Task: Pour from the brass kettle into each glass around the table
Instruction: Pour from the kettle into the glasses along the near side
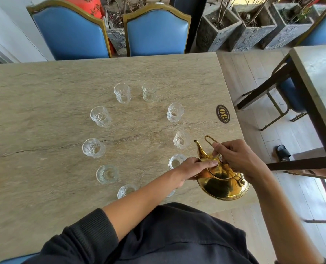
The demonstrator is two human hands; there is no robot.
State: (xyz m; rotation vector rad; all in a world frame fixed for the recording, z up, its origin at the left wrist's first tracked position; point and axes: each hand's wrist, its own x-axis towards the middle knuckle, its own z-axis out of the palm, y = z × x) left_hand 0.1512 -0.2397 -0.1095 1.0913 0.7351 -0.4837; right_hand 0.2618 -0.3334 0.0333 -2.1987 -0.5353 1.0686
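Observation:
The brass kettle (pixel 223 184) hangs over the near right corner of the stone table (pixel 53 88), its spout pointing up and to the left. My right hand (pixel 236 159) grips its wire handle from above. My left hand (pixel 196 168) lies across the lid with straight fingers pressing on it. Several clear cut glasses stand in a ring on the table. The closest are one (pixel 181 139) just left of the spout and one (pixel 175 161) behind my left hand. Another glass (pixel 127 190) stands near my left forearm, and one more is mostly hidden under that arm.
An oval number plate (pixel 223 113) marked 30 lies near the table's right edge. Two blue chairs (pixel 156 33) stand at the far side. A second table (pixel 318 77) stands to the right across a wooden floor. Stone planters (pixel 253 29) line the back.

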